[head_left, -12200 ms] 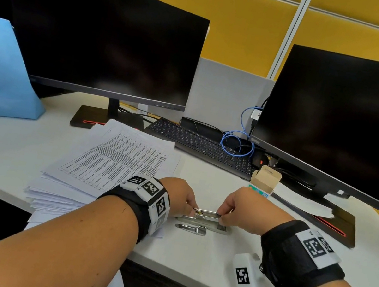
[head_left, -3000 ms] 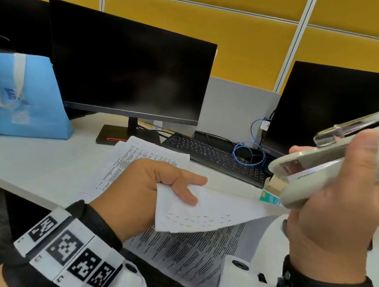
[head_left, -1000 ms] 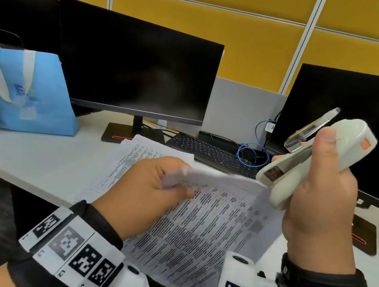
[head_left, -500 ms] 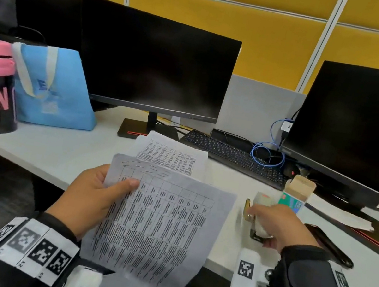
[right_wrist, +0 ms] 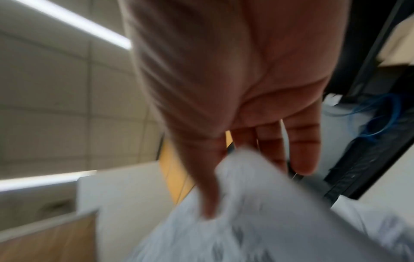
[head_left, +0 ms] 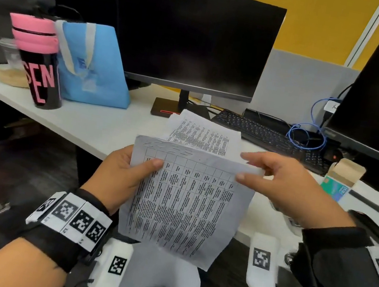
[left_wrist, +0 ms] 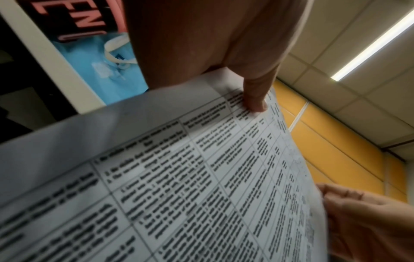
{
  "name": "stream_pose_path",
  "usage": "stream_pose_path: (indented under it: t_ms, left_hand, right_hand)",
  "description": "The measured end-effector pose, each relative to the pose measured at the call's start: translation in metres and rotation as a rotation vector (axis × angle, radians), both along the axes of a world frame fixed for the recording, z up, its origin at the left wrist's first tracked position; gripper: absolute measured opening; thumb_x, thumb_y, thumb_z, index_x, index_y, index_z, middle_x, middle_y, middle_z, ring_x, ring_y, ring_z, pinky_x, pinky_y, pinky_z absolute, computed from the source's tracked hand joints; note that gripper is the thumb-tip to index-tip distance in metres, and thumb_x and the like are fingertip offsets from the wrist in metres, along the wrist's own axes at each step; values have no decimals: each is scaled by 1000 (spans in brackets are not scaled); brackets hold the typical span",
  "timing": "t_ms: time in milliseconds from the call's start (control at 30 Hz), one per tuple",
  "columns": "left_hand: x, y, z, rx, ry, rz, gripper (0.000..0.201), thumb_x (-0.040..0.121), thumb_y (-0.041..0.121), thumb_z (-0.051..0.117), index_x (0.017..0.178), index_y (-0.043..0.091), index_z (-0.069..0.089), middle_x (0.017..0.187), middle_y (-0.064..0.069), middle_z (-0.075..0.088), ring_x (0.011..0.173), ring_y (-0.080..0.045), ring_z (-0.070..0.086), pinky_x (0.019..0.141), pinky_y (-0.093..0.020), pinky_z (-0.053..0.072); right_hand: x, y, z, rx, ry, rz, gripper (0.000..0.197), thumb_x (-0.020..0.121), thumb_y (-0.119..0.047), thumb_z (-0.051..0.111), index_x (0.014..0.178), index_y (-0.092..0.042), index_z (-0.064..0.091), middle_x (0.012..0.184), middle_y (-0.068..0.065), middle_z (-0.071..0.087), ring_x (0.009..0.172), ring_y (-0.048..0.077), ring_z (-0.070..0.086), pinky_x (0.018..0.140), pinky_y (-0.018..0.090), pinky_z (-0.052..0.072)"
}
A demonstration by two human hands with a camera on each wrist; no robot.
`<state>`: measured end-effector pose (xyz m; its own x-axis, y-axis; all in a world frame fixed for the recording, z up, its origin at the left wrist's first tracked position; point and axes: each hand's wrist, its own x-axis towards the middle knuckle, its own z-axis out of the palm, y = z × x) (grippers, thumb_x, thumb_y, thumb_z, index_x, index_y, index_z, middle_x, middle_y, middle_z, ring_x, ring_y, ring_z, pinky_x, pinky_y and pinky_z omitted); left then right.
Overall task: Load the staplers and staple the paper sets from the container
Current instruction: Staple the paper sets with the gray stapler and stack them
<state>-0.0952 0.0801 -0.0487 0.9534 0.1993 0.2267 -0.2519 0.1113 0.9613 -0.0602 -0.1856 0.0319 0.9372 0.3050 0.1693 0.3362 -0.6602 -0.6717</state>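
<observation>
Left hand (head_left: 118, 176) pinches the paper set (head_left: 186, 201) at its upper left corner, thumb on top. Right hand (head_left: 285, 185) pinches its upper right corner above the worktop (head_left: 90, 123).

Right hand (head_left: 285, 185) let go of the stapler and came up off the tabletop (head_left: 90, 123); it now pinches the top right corner of the paper set (head_left: 186, 201). Left hand (head_left: 121, 177) keeps its grip on the top left corner. Sheet sits higher and more centred in frame. Head view swung left: pink-lidded cup (head_left: 38, 61) now fully in view at left.
</observation>
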Motion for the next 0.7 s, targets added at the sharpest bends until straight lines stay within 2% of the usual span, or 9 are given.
stream_pose_path:
  t_ms: [67,133,233,300,367,433,500,600,700]
  left_hand:
    - [-1,6,-11,22,18,22,23,81,16,67,104,13,70,100,-5,76,94,-19,73,78,-30,59]
    - [-3,14,-26,65,69,30,21,83,12,69,104,12,70,100,-5,76,95,-20,73,81,-34,58]
    - [-9,26,-50,116,149,54,18,82,1,71,97,10,70,90,0,77,85,-13,73,74,-23,57]
    - [-11,35,-65,264,191,96,15,79,1,76,89,11,69,78,2,76,74,-6,71,65,-16,53]
    - [-12,45,-78,410,234,123,12,77,4,79,82,11,69,76,-1,73,70,-8,67,65,-20,53]
    - [-12,52,-90,470,250,115,11,78,5,78,79,11,69,75,-1,71,69,-7,66,66,-21,53]
    - [-12,55,-98,547,259,99,10,80,7,76,77,13,69,73,1,70,66,-2,64,65,-17,52]
    - [-12,57,-112,702,310,67,12,83,11,73,75,19,68,73,0,70,66,-6,62,67,-23,51]
    - [-13,56,-124,816,349,20,19,86,14,70,71,25,65,68,6,65,62,-5,59,59,-18,46]
  right_hand:
    - [-3,17,-10,-252,-52,1,14,84,-27,71,94,-35,65,90,-12,64,72,-2,54,57,19,38]
    - [-7,34,-25,-391,-81,-1,10,87,-23,65,86,-33,63,85,-10,63,76,9,56,56,21,35]
    - [-12,49,-52,-497,-110,38,16,89,-18,57,93,-30,65,86,-4,61,89,18,59,59,25,35]
    - [-14,56,-70,-526,-128,69,18,90,-15,53,92,-30,62,83,-5,55,92,21,60,65,28,36]
    - [-17,62,-85,-559,-143,81,20,89,-12,52,95,-27,64,83,-4,57,90,21,60,65,29,39]
    - [-18,67,-98,-598,-152,86,26,89,-8,50,101,-25,65,86,-2,63,88,22,60,67,30,44]
    - [-19,70,-109,-634,-152,90,30,90,-8,47,108,-25,64,90,1,64,90,23,60,67,30,43]
    - [-18,72,-123,-690,-109,93,33,92,-8,42,113,-21,64,98,4,65,91,23,61,67,27,38]
    - [-18,72,-136,-766,-59,112,30,94,-8,41,111,-18,64,96,3,65,89,21,61,74,28,45]
